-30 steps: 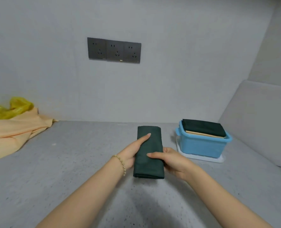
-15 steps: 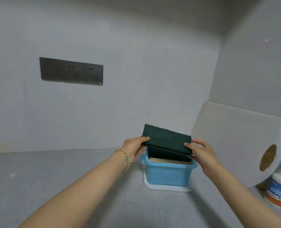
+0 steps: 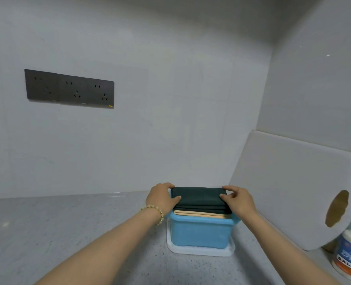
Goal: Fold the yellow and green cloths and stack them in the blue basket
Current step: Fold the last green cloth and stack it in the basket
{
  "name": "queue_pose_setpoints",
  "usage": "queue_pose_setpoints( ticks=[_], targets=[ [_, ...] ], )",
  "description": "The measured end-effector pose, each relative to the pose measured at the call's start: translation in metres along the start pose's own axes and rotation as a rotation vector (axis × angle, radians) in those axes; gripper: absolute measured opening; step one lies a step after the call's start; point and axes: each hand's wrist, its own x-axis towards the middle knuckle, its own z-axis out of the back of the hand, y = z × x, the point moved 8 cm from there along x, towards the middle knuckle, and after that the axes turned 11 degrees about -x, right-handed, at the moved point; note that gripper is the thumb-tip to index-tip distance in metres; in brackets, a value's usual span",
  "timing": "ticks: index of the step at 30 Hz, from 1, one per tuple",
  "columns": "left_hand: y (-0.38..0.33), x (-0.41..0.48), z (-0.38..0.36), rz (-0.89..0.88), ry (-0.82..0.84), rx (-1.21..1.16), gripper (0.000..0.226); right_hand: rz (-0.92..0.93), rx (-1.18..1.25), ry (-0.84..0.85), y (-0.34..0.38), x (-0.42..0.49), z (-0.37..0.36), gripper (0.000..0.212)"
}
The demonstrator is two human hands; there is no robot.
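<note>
Atop blue basket, folded dark-green cloth

One blue basket, one paper roll, one jar, one socket panel.

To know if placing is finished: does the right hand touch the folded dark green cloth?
Touching. The head view shows the right hand pinching the right end of the folded dark green cloth.

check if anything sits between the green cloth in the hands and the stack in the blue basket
Nothing visible. The green cloth rests on the stack in the blue basket, the left hand and right hand pinching its ends; only folded yellow cloth shows beneath it.
</note>
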Motion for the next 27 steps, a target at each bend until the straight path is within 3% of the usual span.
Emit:
queue_pose_setpoints(
  ticks=[5,11,15,21,27],
  targets=[
    [-0.012,0.002,-0.011,-0.171,-0.007,0.362,0.049,0.046,-0.139,-0.040,-0.003,-0.001,-0.001,0.029],
    [-0.015,0.007,-0.029,-0.184,0.121,0.770,0.051,0.076,-0.434,-0.022,-0.005,0.004,-0.008,0.031],
    [-0.004,0.005,-0.037,-0.088,0.266,0.800,0.053,0.067,-0.518,0.116,-0.010,0.006,-0.017,0.039],
    [0.007,0.000,-0.047,0.101,0.455,0.818,0.058,0.022,-0.666,0.408,-0.019,0.005,-0.031,0.068],
    [0.004,-0.006,-0.043,0.090,0.382,0.737,0.058,-0.003,-0.688,0.372,-0.004,-0.003,-0.029,0.062]
  ],
)
